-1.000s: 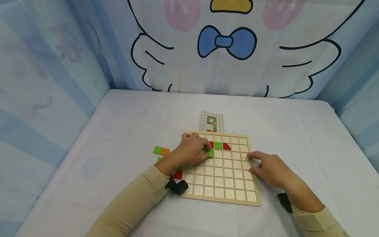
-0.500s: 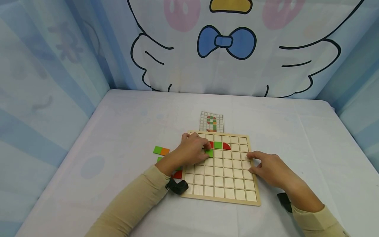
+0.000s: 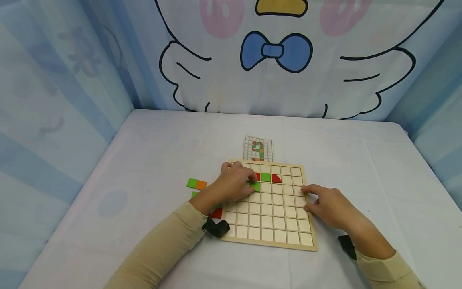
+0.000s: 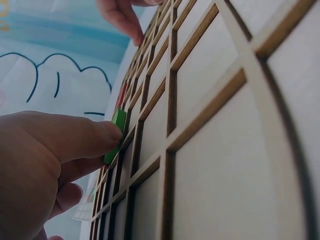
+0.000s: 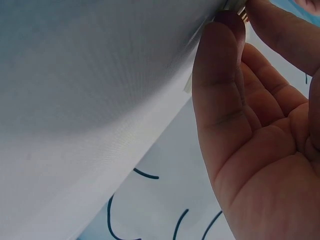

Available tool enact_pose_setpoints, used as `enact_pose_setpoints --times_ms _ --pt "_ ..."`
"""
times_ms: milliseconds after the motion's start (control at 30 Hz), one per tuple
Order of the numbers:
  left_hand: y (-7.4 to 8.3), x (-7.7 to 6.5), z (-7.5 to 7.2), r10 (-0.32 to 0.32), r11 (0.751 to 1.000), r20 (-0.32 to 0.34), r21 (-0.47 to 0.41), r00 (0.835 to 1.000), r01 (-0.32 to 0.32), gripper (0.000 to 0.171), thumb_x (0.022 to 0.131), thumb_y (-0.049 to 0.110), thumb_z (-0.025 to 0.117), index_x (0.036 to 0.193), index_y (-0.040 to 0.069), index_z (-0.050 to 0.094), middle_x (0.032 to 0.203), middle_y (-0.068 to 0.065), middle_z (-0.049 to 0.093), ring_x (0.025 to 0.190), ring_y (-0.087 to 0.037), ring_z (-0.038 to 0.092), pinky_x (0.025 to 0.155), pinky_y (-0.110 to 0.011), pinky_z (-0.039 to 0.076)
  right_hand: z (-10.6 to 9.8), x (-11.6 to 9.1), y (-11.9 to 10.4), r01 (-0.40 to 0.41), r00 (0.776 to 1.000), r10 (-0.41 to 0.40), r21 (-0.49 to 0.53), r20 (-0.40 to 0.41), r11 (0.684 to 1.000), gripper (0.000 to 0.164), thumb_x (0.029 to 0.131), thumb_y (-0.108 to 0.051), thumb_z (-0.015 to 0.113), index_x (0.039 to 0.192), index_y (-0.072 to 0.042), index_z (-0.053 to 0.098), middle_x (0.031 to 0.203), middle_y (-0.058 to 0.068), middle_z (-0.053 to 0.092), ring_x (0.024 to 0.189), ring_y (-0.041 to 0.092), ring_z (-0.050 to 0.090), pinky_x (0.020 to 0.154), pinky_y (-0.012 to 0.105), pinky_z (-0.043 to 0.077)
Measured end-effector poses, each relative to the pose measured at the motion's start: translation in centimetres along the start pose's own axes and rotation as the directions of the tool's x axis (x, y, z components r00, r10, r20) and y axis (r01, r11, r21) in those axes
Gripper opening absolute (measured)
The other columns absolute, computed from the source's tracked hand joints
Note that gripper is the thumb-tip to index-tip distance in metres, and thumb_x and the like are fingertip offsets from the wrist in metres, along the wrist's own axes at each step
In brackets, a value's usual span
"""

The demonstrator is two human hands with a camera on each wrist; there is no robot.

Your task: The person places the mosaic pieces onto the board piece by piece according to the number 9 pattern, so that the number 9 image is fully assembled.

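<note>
My left hand (image 3: 236, 182) pinches a green square tile (image 4: 118, 122) between thumb and fingers, over the upper left part of the wooden grid board (image 3: 267, 220). The left wrist view shows the tile tilted against the grid ridges. Along the row just above lie a green tile (image 3: 266, 177) and a red quarter-round tile (image 3: 276, 178), with another red tile (image 3: 258, 176) partly hidden by my fingers. My right hand (image 3: 332, 206) holds the board's right edge with thumb and fingertips. In the right wrist view, its fingers (image 5: 217, 75) mostly hide the contact.
Behind the board lies a pattern card (image 3: 267, 150) printed with a coloured figure on a grid. Left of the board are a green and orange tile pair (image 3: 196, 183) and a red tile (image 3: 217, 213); my left forearm partly hides several others. A white cloth (image 3: 151, 160) covers the table.
</note>
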State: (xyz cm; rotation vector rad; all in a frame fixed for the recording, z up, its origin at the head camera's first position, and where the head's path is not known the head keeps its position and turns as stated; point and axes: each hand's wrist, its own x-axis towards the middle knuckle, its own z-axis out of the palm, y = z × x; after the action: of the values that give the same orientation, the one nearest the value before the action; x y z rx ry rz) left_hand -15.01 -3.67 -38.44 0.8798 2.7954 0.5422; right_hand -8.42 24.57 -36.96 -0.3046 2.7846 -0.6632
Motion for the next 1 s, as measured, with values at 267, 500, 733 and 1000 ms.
enact_pose_setpoints --times_ms 267,500,733,1000 --pt "0.04 0.05 0.04 -0.008 1.000 -0.003 -0.001 1.000 0.008 0.017 0.093 0.029 0.072 0.109 0.020 0.071 0.109 0.009 0.068 0.104 -0.017 0.051 0.101 -0.051 0.027 -0.02 -0.03 -0.02 -0.004 1.000 0.004 0.002 0.008 1.000 0.050 0.090 -0.018 0.074 0.134 -0.001 0.059 0.095 0.004 0.069 0.073 0.014 0.055 0.065 0.034 0.044" --pt "0.04 0.05 0.06 -0.006 1.000 -0.010 -0.001 1.000 0.006 0.017 0.093 0.028 0.072 0.109 0.020 0.071 0.110 0.009 0.069 0.103 -0.018 0.051 0.101 -0.052 0.028 -0.05 -0.04 0.03 -0.005 1.000 0.005 0.009 0.012 1.000 0.049 0.091 -0.018 0.073 0.135 -0.001 0.059 0.097 0.005 0.069 0.075 0.014 0.056 0.065 0.035 0.044" --pt "0.02 0.08 0.15 -0.005 1.000 -0.010 0.007 1.000 0.005 0.018 0.093 0.028 0.071 0.110 0.021 0.071 0.110 0.009 0.069 0.104 -0.017 0.051 0.101 -0.051 0.028 -0.07 -0.02 0.07 -0.003 1.000 0.003 -0.002 0.015 1.000 0.049 0.091 -0.019 0.073 0.135 -0.002 0.058 0.093 0.003 0.069 0.075 0.014 0.056 0.065 0.035 0.044" --pt "0.02 0.15 0.20 -0.005 1.000 -0.010 0.015 1.000 0.005 0.018 0.094 0.028 0.071 0.110 0.021 0.071 0.109 0.010 0.069 0.104 -0.016 0.050 0.103 -0.052 0.028 -0.06 0.03 0.09 -0.005 1.000 0.005 -0.002 0.015 1.000 0.049 0.091 -0.019 0.073 0.135 -0.002 0.059 0.094 0.003 0.069 0.075 0.014 0.056 0.065 0.035 0.044"
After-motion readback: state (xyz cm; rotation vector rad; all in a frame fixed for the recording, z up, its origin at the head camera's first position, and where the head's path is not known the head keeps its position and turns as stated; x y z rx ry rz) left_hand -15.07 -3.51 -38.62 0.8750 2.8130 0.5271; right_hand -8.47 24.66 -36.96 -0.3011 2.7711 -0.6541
